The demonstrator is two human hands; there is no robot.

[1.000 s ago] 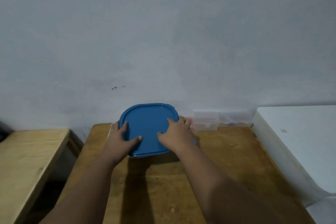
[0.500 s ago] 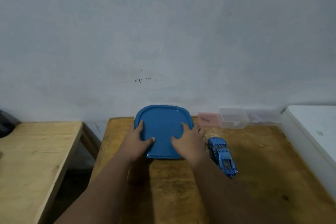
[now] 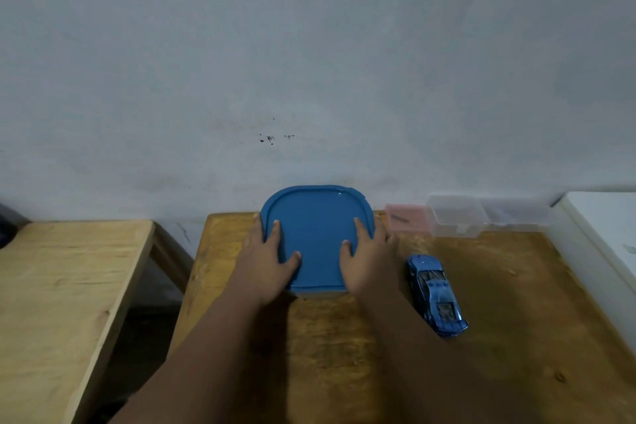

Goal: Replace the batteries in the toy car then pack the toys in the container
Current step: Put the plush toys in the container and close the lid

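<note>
while left hand (image 3: 266, 260) and right hand (image 3: 370, 260) stay flat on the lid (image 3: 315, 231), the toy car (image 3: 435, 293) sits unmoved.

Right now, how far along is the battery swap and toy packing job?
Done: nothing that can be confirmed; whether the batteries were swapped doesn't show. In hand: the left hand and right hand rest with straight fingers on the square blue plastic lid covering the pale container. Left: the blue toy car lies unpacked on the wooden table, right of the lid.
</note>
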